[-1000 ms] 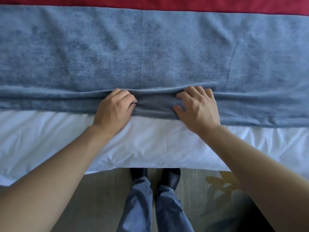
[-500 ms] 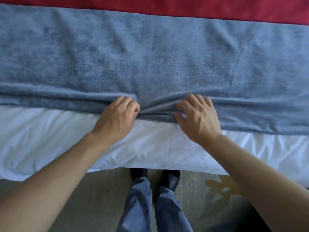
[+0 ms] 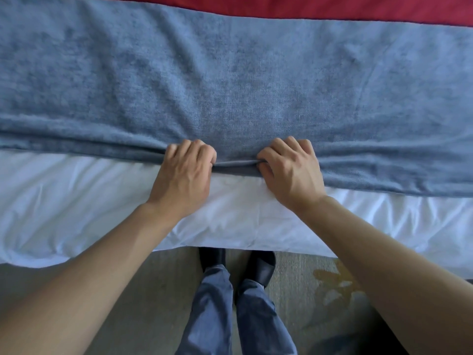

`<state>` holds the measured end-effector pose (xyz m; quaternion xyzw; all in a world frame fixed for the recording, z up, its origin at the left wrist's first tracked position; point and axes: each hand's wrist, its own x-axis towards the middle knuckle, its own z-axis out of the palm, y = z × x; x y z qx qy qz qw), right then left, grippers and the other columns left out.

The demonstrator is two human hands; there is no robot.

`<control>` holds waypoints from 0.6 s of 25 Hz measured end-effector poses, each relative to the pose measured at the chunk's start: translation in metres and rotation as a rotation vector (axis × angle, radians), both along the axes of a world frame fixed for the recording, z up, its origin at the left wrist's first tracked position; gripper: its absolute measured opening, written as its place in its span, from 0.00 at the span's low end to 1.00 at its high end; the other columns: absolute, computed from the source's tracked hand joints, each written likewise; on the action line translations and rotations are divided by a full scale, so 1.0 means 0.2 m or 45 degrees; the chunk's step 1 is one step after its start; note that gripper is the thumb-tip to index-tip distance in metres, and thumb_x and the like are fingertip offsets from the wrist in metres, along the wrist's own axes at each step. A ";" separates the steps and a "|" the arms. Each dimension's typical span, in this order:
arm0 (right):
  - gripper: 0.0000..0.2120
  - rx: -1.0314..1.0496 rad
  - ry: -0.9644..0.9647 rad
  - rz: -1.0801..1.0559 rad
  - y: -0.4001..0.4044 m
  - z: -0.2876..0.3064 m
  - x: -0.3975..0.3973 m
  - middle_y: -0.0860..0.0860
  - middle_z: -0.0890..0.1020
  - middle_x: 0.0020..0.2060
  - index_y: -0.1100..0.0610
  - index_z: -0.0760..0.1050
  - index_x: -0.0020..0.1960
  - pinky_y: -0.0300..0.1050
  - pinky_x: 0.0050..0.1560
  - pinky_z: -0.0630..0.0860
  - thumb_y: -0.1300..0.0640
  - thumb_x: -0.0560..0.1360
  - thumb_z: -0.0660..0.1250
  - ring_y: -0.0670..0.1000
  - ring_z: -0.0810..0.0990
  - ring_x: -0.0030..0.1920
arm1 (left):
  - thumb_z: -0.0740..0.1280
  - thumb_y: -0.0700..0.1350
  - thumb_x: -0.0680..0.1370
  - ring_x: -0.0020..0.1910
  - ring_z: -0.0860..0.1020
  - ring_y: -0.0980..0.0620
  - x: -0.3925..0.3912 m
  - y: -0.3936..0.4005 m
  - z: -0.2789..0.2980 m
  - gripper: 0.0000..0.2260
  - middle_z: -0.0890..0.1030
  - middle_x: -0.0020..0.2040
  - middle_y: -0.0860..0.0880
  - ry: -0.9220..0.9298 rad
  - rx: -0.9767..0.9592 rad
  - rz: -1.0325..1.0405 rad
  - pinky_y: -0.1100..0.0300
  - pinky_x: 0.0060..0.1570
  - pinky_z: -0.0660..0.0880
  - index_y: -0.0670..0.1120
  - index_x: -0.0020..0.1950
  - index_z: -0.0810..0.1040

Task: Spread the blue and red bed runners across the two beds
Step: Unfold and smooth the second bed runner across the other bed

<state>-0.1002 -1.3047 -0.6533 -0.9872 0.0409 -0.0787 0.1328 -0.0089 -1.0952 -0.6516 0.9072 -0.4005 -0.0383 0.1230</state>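
A wide blue bed runner (image 3: 230, 80) lies across the white bed (image 3: 64, 201), reaching past both sides of the view. Its near edge is bunched into a fold. My left hand (image 3: 183, 176) grips that fold with curled fingers, and my right hand (image 3: 291, 170) grips it a short way to the right. A taut ridge of blue cloth runs between the two hands. Beyond the blue runner, a strip of the red bed runner (image 3: 307, 7) shows along the top edge; most of it is out of view.
The bed's white sheet ends in a near edge just in front of my legs (image 3: 230, 316) and dark shoes. Below it is grey carpet (image 3: 153, 290) with a yellow flower pattern (image 3: 335, 280) on the right.
Both hands have drawn closer together and slightly toward me along the blue runner's near edge, pinching the fold tighter. The runner's edge has bunched more between them.
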 end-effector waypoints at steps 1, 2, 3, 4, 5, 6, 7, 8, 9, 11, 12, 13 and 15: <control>0.04 -0.001 -0.010 0.006 0.01 -0.01 -0.01 0.52 0.79 0.38 0.57 0.80 0.42 0.51 0.44 0.68 0.61 0.75 0.68 0.58 0.76 0.40 | 0.63 0.40 0.76 0.45 0.72 0.42 0.00 0.00 0.00 0.03 0.75 0.45 0.46 0.004 -0.002 -0.009 0.49 0.45 0.64 0.45 0.48 0.72; 0.04 -0.005 -0.013 0.015 0.01 -0.01 -0.03 0.52 0.78 0.38 0.57 0.79 0.42 0.51 0.44 0.67 0.62 0.75 0.68 0.58 0.76 0.40 | 0.64 0.41 0.76 0.45 0.73 0.42 0.01 -0.01 0.00 0.03 0.76 0.45 0.46 -0.002 0.003 -0.039 0.48 0.45 0.66 0.45 0.49 0.74; 0.04 -0.018 -0.015 0.018 0.00 -0.02 -0.05 0.52 0.78 0.38 0.56 0.79 0.42 0.51 0.43 0.67 0.62 0.75 0.68 0.58 0.76 0.40 | 0.65 0.41 0.76 0.44 0.73 0.42 0.02 -0.01 0.00 0.03 0.76 0.44 0.47 -0.015 0.009 -0.082 0.48 0.44 0.67 0.45 0.49 0.75; 0.04 -0.043 -0.019 0.007 -0.02 -0.03 -0.07 0.52 0.78 0.38 0.56 0.79 0.43 0.51 0.43 0.67 0.63 0.75 0.68 0.58 0.75 0.40 | 0.66 0.40 0.77 0.43 0.74 0.42 0.03 -0.02 -0.01 0.01 0.76 0.43 0.47 -0.028 0.007 -0.115 0.48 0.43 0.69 0.45 0.48 0.76; 0.04 -0.079 -0.022 -0.022 -0.05 -0.03 -0.08 0.53 0.78 0.38 0.56 0.80 0.43 0.51 0.43 0.67 0.64 0.74 0.68 0.58 0.75 0.40 | 0.65 0.39 0.78 0.42 0.74 0.42 0.04 -0.02 -0.01 0.02 0.76 0.42 0.47 -0.040 0.004 -0.131 0.48 0.42 0.70 0.45 0.47 0.77; 0.04 -0.118 -0.021 -0.062 -0.10 -0.04 -0.09 0.53 0.78 0.38 0.56 0.80 0.44 0.52 0.43 0.66 0.64 0.74 0.68 0.59 0.75 0.40 | 0.65 0.39 0.78 0.42 0.74 0.43 0.04 -0.03 -0.01 0.03 0.76 0.42 0.47 -0.052 0.006 -0.138 0.47 0.42 0.70 0.45 0.47 0.77; 0.04 -0.154 -0.016 -0.099 -0.14 -0.04 -0.10 0.54 0.78 0.39 0.56 0.80 0.44 0.52 0.44 0.66 0.63 0.74 0.68 0.60 0.75 0.41 | 0.65 0.39 0.78 0.42 0.74 0.43 0.05 -0.03 -0.02 0.03 0.76 0.42 0.47 -0.064 0.013 -0.144 0.47 0.42 0.70 0.46 0.47 0.77; 0.03 -0.180 -0.012 -0.125 -0.19 -0.04 -0.10 0.54 0.78 0.39 0.56 0.79 0.44 0.53 0.44 0.66 0.63 0.74 0.68 0.60 0.75 0.41 | 0.64 0.40 0.78 0.42 0.74 0.42 0.05 -0.04 -0.02 0.03 0.76 0.42 0.46 -0.072 0.020 -0.149 0.47 0.42 0.70 0.46 0.47 0.77; 0.03 -0.196 -0.016 -0.137 -0.22 -0.05 -0.11 0.54 0.78 0.39 0.56 0.79 0.44 0.53 0.44 0.66 0.63 0.74 0.68 0.60 0.75 0.42 | 0.65 0.39 0.77 0.43 0.73 0.42 0.05 -0.04 -0.02 0.03 0.76 0.42 0.46 -0.075 0.020 -0.152 0.47 0.42 0.70 0.46 0.48 0.77; 0.05 -0.214 -0.029 -0.138 -0.26 -0.05 -0.15 0.54 0.78 0.39 0.57 0.79 0.45 0.53 0.44 0.66 0.64 0.74 0.67 0.60 0.75 0.41 | 0.66 0.38 0.77 0.42 0.74 0.42 0.06 -0.04 -0.03 0.03 0.76 0.41 0.46 -0.069 -0.004 -0.141 0.47 0.42 0.71 0.45 0.47 0.77; 0.05 -0.221 -0.027 -0.137 -0.28 -0.05 -0.17 0.54 0.78 0.39 0.57 0.80 0.45 0.53 0.44 0.66 0.65 0.74 0.66 0.60 0.75 0.41 | 0.66 0.37 0.76 0.41 0.74 0.42 0.06 -0.04 -0.03 0.04 0.75 0.41 0.46 -0.062 -0.011 -0.136 0.47 0.41 0.71 0.45 0.46 0.77; 0.06 -0.234 -0.021 -0.145 -0.31 -0.06 -0.20 0.54 0.78 0.39 0.58 0.80 0.46 0.53 0.45 0.66 0.65 0.74 0.66 0.60 0.75 0.41 | 0.66 0.37 0.76 0.41 0.73 0.42 0.06 -0.04 -0.03 0.04 0.75 0.40 0.46 -0.059 -0.016 -0.134 0.47 0.41 0.71 0.45 0.45 0.77; 0.06 -0.275 0.000 -0.205 -0.40 -0.05 -0.27 0.55 0.78 0.40 0.58 0.80 0.46 0.54 0.45 0.66 0.66 0.74 0.66 0.61 0.75 0.42 | 0.66 0.36 0.76 0.41 0.73 0.43 0.06 -0.05 -0.04 0.04 0.75 0.40 0.47 -0.062 -0.022 -0.134 0.48 0.41 0.70 0.45 0.45 0.76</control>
